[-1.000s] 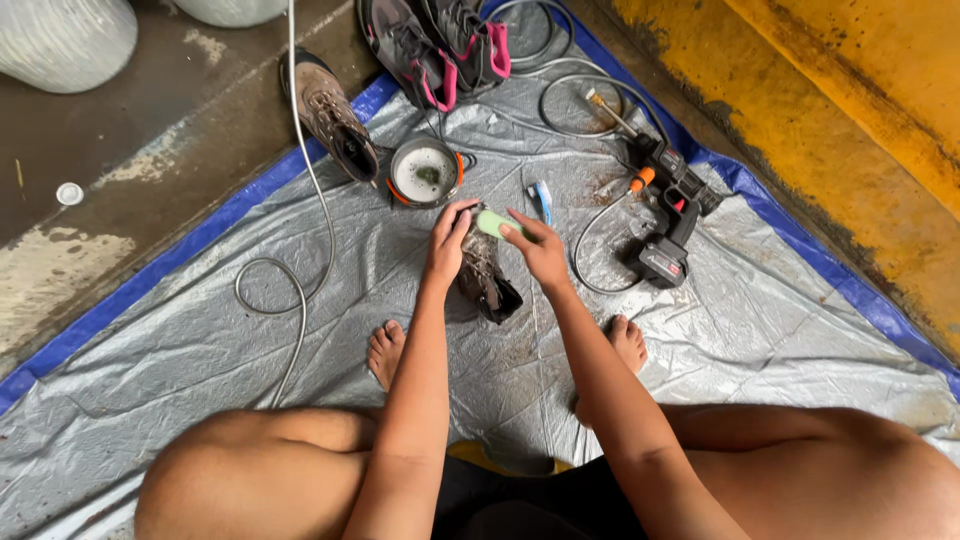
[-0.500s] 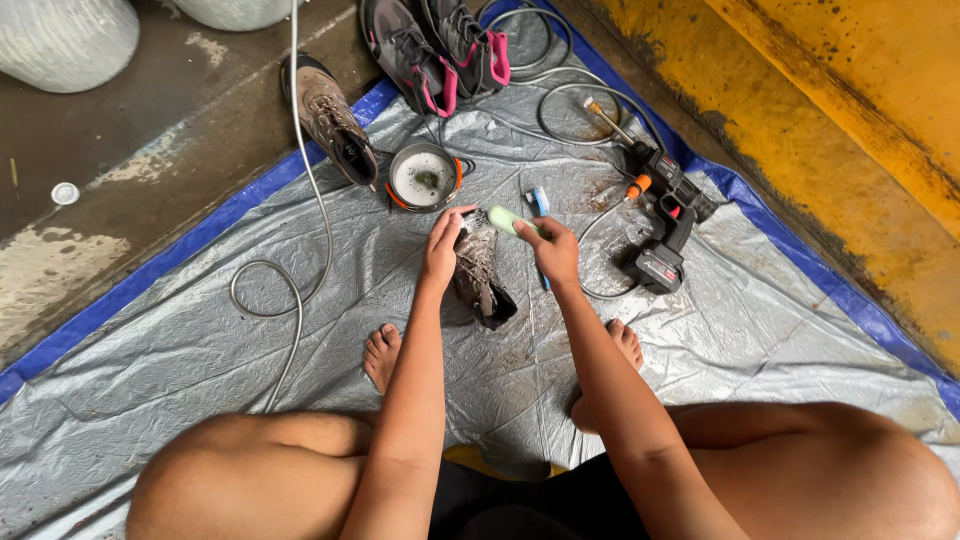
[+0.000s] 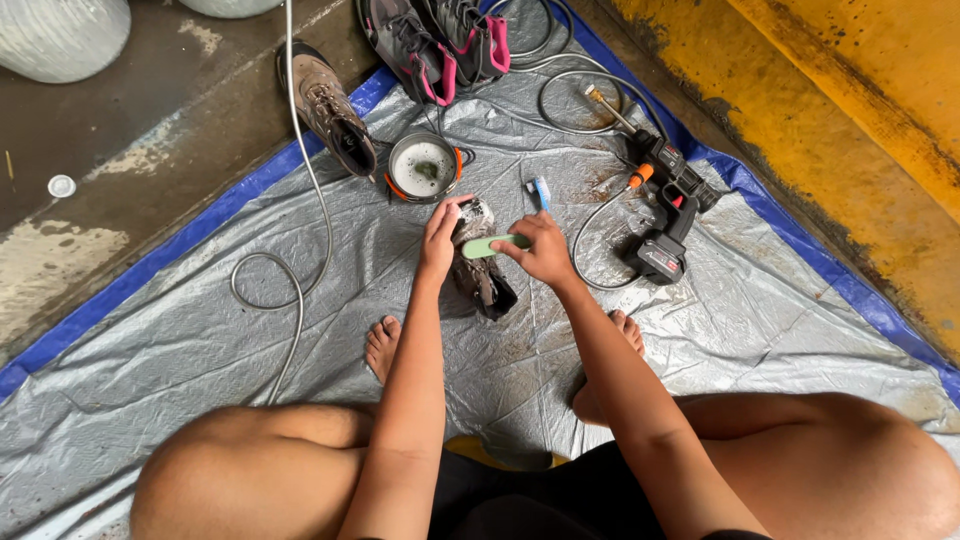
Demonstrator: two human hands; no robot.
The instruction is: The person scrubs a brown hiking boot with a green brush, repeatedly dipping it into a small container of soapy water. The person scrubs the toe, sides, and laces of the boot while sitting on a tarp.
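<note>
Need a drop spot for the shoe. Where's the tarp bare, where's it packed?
Bare: tarp left of the hose loop, and right of the spray gun toward the blue edge. Crowded: around the shoe, bowl, green brush and both hands.

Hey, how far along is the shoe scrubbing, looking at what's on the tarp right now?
Done: nothing looks finished. In hand: the left hand steadies a dirty shoe on the tarp while the right hand holds a green brush against it, with a soapy bowl beside. Left: the brown boot and the pink-trimmed pair lie untouched at the tarp's edge.
</note>
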